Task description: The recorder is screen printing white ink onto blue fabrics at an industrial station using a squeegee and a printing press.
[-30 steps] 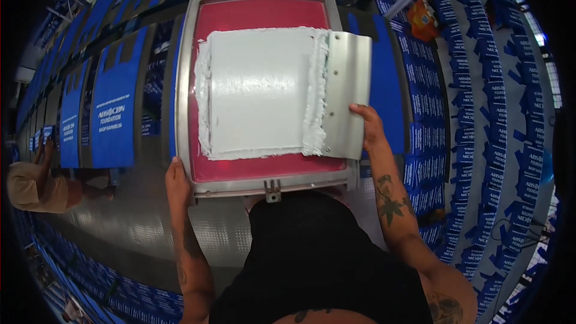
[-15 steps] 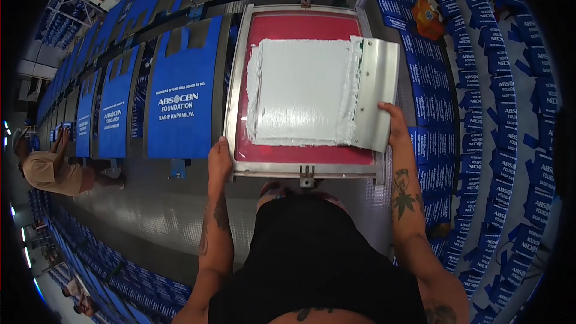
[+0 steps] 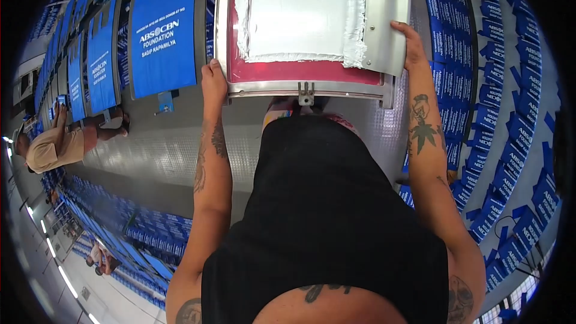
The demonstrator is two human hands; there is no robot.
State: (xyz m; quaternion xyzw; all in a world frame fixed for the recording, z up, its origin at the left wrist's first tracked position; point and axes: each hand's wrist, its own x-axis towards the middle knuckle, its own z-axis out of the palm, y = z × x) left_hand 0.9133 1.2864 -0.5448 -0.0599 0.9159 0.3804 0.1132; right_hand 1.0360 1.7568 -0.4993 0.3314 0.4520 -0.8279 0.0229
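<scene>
Head view: the black sleeveless top of the operator fills the lower centre, with patterned shorts partly visible beyond its hem. The metal frame is positioned in front of the waist, its lower rail toward the body and its far end cut off by the upper picture edge. The left hand is closed on the left rail near the lower corner; the undersides of its fingers are hidden. The right hand is at the outer edge of the metal scraper, with 1 digit on the scraper face and the hand closed around the edge; whether the hidden fingers also hold the frame cannot be told. The scraper lies along the right side of the frame. A metal bracket is fitted at the middle of the lower rail. Inside the frame, pink mesh borders a block of white paste, ridged along its left and right edges. Beyond the frame, a blue bag lies flat to the left, next to a row of similar bags. More blue bags lie in rows on the right. Grey floor extends to the left, where a co-worker in a tan shirt is located. Farthest, at lower left, are 2 more people and strip lights.
</scene>
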